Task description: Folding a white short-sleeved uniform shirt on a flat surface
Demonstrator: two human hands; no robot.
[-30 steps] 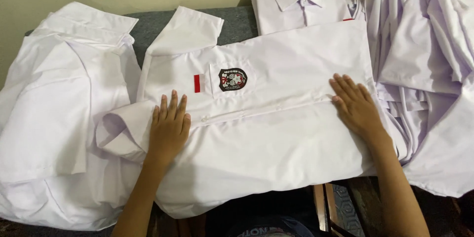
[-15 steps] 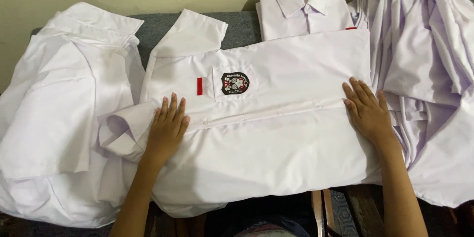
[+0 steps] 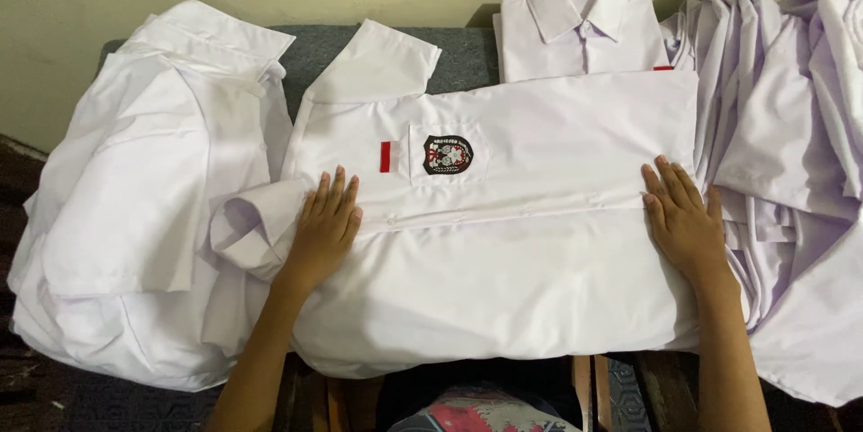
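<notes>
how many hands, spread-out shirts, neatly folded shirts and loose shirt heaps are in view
Hands: 2, the left hand and right hand, flat on the spread shirt
Spread white shirt with badge: 1
Folded white shirt behind it: 1
Loose white shirt heaps: 2, left heap and right heap
Total: 6

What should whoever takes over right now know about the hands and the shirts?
Left hand: flat, open, pressing the white shirt near its collar end.
Right hand: flat, open, on the shirt's hem end.
The shirt lies front up across the grey surface, buttoned, not yet folded.
One folded shirt sits behind; loose shirt piles lie at left and right.
</notes>
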